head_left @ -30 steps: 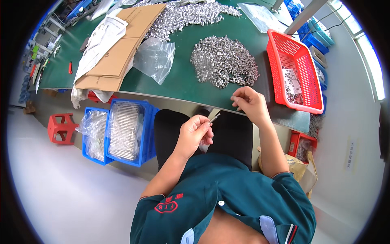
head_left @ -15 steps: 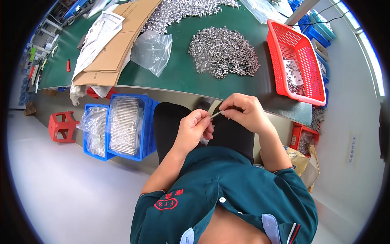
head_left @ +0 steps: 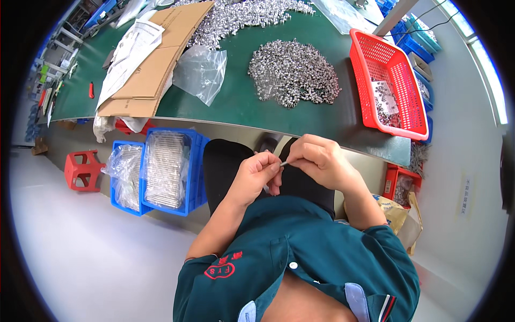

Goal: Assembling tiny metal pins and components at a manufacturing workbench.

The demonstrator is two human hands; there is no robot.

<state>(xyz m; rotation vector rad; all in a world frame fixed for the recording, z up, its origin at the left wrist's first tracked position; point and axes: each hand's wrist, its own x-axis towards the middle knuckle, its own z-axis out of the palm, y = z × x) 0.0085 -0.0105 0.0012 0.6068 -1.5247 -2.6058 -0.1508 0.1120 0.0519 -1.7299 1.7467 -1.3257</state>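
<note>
Over my lap, just off the table's front edge, my left hand [head_left: 256,174] pinches a thin metal rod [head_left: 282,164] between thumb and fingers. My right hand [head_left: 323,160] grips the other end of that rod with its fingertips. Only a short length of it shows between the two hands; the rest is hidden by fingers. Beyond my hands, a pile of small, shiny, ring-like metal parts [head_left: 294,75] lies on the green table [head_left: 236,110]. Whether one of these parts is on the rod is too small to tell.
A red basket [head_left: 356,80] with small parts stands at the table's right. A larger metal-parts pile [head_left: 236,21], clear plastic bag [head_left: 199,72] and cardboard [head_left: 155,67] lie farther left. Blue crates [head_left: 197,177] of bagged rods and a red stool [head_left: 83,170] stand at left below.
My hands have drawn closer together, and less of the rod shows between them. My right hand has come slightly lower and left. The whole view has shifted a little.
</note>
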